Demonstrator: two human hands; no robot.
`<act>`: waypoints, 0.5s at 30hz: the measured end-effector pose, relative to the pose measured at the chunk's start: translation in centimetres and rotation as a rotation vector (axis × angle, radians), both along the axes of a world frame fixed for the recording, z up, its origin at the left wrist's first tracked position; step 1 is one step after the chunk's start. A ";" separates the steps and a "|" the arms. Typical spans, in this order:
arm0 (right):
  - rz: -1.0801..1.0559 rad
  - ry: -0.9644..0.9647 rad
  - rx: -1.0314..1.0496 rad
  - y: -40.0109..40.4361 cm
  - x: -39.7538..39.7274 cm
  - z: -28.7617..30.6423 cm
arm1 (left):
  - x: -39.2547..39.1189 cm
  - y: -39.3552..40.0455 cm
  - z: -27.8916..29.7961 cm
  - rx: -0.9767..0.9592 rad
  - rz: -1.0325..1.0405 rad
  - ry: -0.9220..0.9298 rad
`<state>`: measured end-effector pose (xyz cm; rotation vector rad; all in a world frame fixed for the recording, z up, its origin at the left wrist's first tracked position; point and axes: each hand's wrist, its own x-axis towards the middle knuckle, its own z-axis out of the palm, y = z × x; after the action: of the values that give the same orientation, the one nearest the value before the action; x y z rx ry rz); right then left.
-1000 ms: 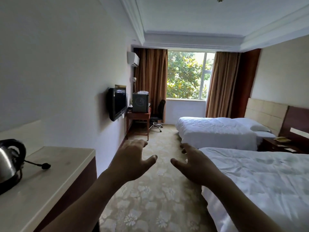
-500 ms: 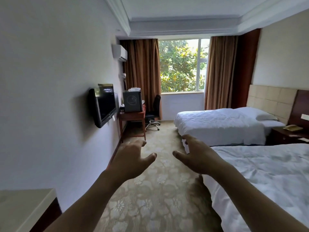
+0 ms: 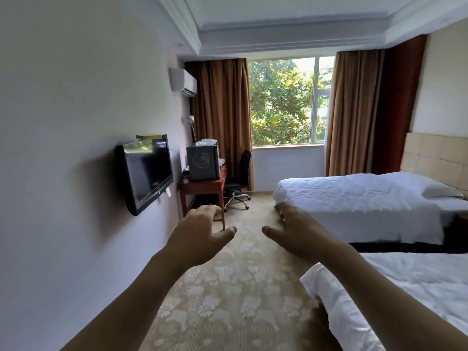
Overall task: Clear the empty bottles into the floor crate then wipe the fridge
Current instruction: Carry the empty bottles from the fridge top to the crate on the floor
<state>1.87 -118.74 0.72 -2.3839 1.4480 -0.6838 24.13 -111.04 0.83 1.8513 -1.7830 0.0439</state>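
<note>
A small dark mini fridge [image 3: 202, 162] with a round scribble on its door stands on a red-brown desk [image 3: 202, 184] far down the room by the left wall. Something white lies on top of it. My left hand [image 3: 200, 235] and my right hand [image 3: 298, 233] are stretched out in front of me at mid-height, fingers relaxed and holding nothing, well short of the fridge. No bottles or crate show in this view.
A wall-mounted TV [image 3: 145, 173] juts out from the left wall. A black office chair [image 3: 239, 182] stands by the desk. Two white beds [image 3: 354, 198] fill the right side, the nearer bed [image 3: 379, 287] close to my right arm. A patterned carpet aisle [image 3: 228, 287] runs between.
I have moved forward along the aisle: the counter with the kettle has dropped out of view, and the TV, desk and fridge are closer. Both hands stay raised and empty.
</note>
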 end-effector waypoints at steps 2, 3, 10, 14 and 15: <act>0.001 -0.012 0.006 -4.2 1.1 -0.3 | 1.0 -4.2 -0.2 -0.008 -0.005 -0.008; 0.000 -0.018 0.011 -6.4 1.7 -0.6 | 1.6 -6.4 -0.5 -0.008 -0.008 -0.012; -0.008 0.050 -0.009 -24.5 8.9 -2.2 | 8.4 -23.8 -3.2 -0.029 0.017 -0.023; -0.009 0.108 -0.039 -34.8 13.6 -0.7 | 12.9 -34.6 -2.8 -0.041 0.032 0.018; -0.015 0.115 -0.047 -37.2 14.4 -0.3 | 13.8 -37.2 -2.4 -0.043 0.031 0.029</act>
<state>16.26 -155.93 0.47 -2.4876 1.5132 -0.5990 37.94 -148.26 -1.59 1.8405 -1.7210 0.0664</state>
